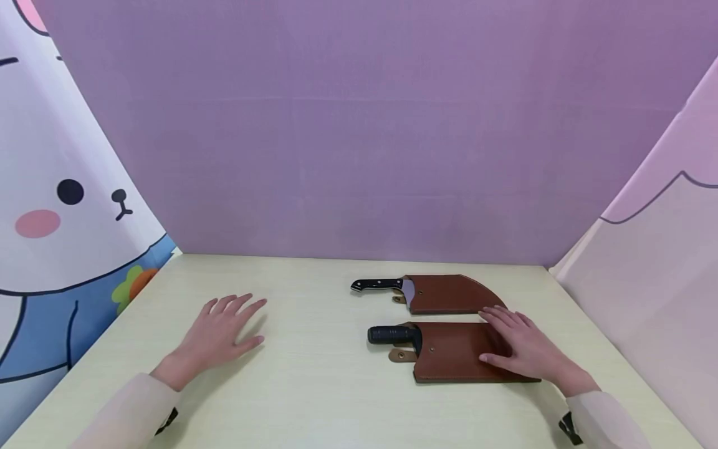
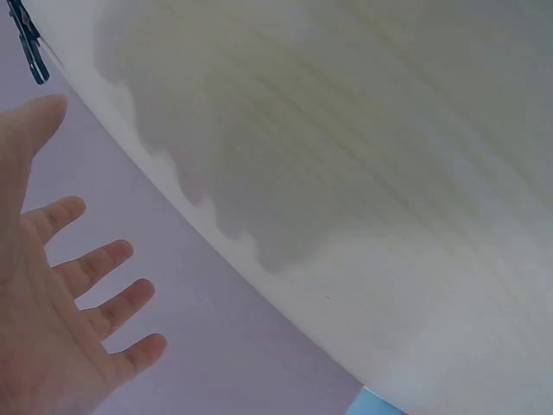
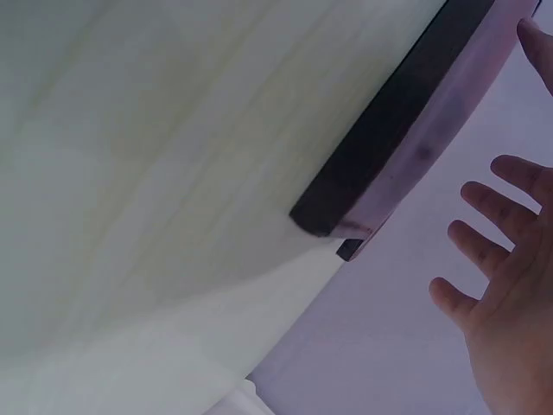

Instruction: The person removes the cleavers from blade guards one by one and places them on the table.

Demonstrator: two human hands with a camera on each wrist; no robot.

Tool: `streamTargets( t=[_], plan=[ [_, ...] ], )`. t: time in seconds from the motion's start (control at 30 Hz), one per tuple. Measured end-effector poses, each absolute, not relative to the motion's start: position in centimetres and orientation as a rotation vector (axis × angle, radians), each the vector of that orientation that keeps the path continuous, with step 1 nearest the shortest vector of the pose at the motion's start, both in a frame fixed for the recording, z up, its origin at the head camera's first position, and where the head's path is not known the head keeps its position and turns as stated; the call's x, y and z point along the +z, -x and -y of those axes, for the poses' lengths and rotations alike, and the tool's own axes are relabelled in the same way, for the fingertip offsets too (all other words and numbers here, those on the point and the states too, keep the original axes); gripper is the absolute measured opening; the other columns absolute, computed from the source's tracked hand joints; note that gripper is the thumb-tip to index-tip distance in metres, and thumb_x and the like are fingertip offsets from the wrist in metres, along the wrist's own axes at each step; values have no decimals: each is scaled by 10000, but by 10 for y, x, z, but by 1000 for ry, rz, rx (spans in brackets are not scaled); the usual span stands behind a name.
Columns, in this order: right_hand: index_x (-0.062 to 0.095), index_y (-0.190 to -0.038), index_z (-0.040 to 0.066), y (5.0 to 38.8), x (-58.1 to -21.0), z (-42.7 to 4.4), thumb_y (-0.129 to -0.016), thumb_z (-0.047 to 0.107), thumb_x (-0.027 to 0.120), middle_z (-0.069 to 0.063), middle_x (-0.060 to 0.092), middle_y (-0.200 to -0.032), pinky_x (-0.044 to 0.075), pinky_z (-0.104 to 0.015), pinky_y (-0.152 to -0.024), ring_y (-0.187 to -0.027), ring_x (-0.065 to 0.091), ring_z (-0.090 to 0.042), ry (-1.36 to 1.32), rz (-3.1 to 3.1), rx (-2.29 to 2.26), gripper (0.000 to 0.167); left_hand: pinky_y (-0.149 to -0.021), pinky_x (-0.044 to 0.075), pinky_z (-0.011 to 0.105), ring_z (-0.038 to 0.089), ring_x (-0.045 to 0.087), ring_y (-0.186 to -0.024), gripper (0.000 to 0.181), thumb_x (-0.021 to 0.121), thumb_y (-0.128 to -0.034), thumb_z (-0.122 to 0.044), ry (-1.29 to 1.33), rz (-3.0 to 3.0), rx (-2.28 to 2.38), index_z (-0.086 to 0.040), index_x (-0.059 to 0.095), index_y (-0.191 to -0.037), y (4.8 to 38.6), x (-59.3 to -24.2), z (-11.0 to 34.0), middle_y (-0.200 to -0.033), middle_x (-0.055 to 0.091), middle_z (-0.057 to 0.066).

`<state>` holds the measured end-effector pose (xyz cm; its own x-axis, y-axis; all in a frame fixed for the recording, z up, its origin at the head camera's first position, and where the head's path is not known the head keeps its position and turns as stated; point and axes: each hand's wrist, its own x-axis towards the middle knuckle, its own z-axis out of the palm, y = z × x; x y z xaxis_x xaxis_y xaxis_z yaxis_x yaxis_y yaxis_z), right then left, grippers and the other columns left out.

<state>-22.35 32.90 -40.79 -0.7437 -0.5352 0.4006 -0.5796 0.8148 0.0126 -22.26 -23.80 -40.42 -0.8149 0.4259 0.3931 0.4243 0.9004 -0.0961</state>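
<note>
Two knives in brown leather sheaths lie on the table, one behind the other, handles to the left. The rear sheath (image 1: 449, 294) has a curved edge, and a black riveted handle (image 1: 378, 284) sticks out of it with a strip of blade showing. The front sheath (image 1: 454, 352) is squarer, with a thick black handle (image 1: 387, 335). My right hand (image 1: 521, 346) hovers over the front sheath's right end, fingers spread, holding nothing; the right wrist view shows the hand (image 3: 518, 268) beside a sheath (image 3: 380, 138). My left hand (image 1: 215, 337) is spread above the table's left part, also empty in the left wrist view (image 2: 60, 303).
The pale table (image 1: 314, 399) ends at a purple cloth backdrop (image 1: 359, 137). A printed cartoon panel (image 1: 73, 262) stands at the left and a pink and white panel (image 1: 662, 262) at the right. Strap tabs (image 1: 401, 355) stick out beside the handles.
</note>
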Motion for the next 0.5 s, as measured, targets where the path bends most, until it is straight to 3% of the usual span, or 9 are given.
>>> streamTargets(
  t=[0.5],
  plan=[
    [506, -1272, 64, 220, -408, -318, -697, 537, 705, -115, 523, -1263, 340, -521, -917, -1175, 462, -298, -910, 2650, 203, 770, -853, 405, 543, 346, 528, -1092, 630, 643, -768, -497, 736, 2628, -20, -195, 505, -1303, 223, -405, 214, -1267, 543, 107]
  ],
)
